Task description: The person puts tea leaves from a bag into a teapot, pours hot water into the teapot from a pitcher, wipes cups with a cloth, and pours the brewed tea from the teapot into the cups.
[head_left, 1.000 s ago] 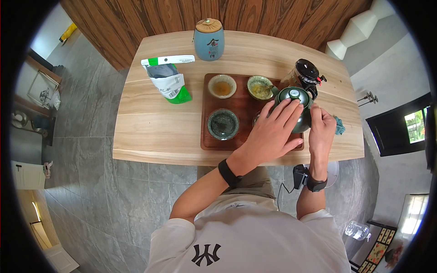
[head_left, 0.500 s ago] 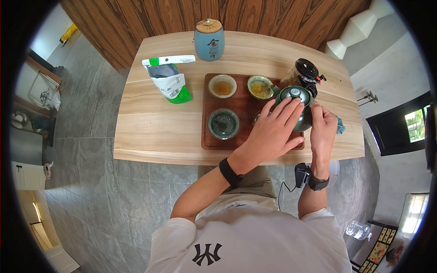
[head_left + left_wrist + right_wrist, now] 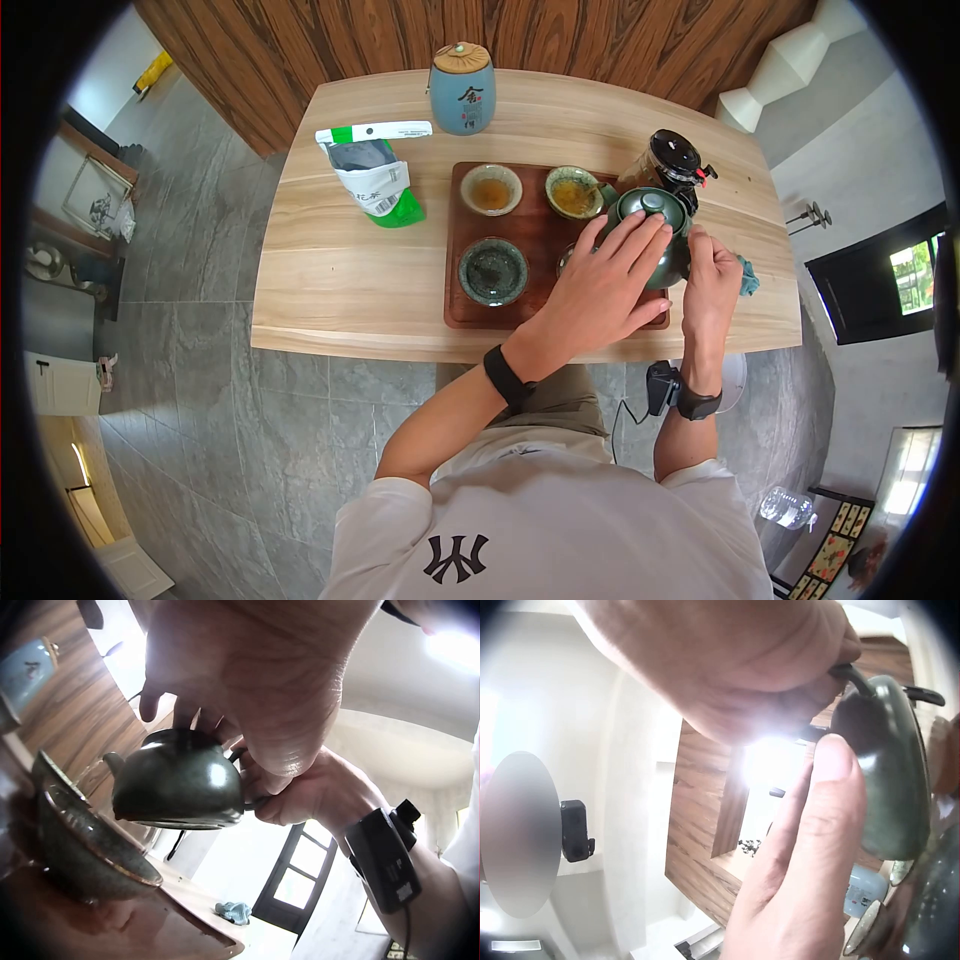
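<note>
A dark green teapot [image 3: 670, 268] is held tilted over the right part of the wooden tray [image 3: 540, 310]. Its spout points left, at the pale green cup [image 3: 573, 193] with amber liquid. My right hand [image 3: 711, 285] grips the handle, as the left wrist view also shows. The left hand [image 3: 598, 292] lies over the teapot with extended fingertips on the lid [image 3: 652, 203]. From below, the teapot's base [image 3: 180, 823] is seen off the tray. Back left on the tray is a cup [image 3: 491, 190] of amber liquid; a dark cup [image 3: 493, 272] stands in front of it. Another cup is mostly hidden under my left hand.
A glass pot with a black lid [image 3: 675, 155] stands behind the teapot. A blue jar [image 3: 463, 100] is at the table's back, with a green-and-white pouch [image 3: 377, 185] to its left. A teal cloth [image 3: 747, 277] lies near the right edge.
The amber liquid in the pale green cup looks somewhat higher. Both hands keep nearly the same hold on the teapot, and the other objects stand as before.
</note>
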A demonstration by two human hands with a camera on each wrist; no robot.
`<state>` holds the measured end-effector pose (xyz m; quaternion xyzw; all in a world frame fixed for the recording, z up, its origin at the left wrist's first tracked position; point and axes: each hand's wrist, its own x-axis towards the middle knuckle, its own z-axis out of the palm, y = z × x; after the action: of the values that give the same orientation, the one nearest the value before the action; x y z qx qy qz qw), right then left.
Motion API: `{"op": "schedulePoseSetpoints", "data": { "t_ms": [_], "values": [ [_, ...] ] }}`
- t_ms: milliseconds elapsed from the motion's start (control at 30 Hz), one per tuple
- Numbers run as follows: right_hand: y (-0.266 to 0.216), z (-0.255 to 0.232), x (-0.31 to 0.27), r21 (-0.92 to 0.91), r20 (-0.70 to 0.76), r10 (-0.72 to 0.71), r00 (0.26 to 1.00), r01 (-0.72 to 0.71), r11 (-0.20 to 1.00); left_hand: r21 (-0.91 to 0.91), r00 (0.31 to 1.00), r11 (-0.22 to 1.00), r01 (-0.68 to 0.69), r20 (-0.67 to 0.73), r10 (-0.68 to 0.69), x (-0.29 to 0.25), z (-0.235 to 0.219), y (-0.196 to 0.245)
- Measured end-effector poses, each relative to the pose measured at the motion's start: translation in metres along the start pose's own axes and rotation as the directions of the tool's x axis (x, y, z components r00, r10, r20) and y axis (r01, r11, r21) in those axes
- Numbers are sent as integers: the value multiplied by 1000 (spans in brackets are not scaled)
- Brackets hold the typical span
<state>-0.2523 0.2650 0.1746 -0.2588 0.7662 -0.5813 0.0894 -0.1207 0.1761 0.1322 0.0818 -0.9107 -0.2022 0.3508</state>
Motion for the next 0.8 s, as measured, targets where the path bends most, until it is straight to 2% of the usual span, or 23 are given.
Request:
{"op": "schedulePoseSetpoints", "data": {
  "t_ms": [67,100,167,233,367,600,800],
  "values": [
    [6,2,-4,181,-41,-3,999,11,983,4,1000,1000,-2,-4,2,2,0,2],
    [12,4,-5,181,-40,-5,999,12,983,28,1000,1000,-7,-5,7,4,-1,3],
    [25,6,-6,338,-134,14,991,32,941,51,1000,999,-11,-8,11,7,0,7],
    [25,4,-8,380,-149,31,988,28,925,126,999,991,-44,-24,47,9,0,10],
    [26,-6,-13,488,-181,38,983,56,871,164,991,982,-98,-75,112,10,1,19],
    [24,-45,-29,462,-157,79,984,3,887,171,973,968,-183,-109,204,4,3,42],
    [27,-70,-47,421,-88,64,994,-21,907,107,974,975,-194,-102,205,-14,14,57]
  ]
}}
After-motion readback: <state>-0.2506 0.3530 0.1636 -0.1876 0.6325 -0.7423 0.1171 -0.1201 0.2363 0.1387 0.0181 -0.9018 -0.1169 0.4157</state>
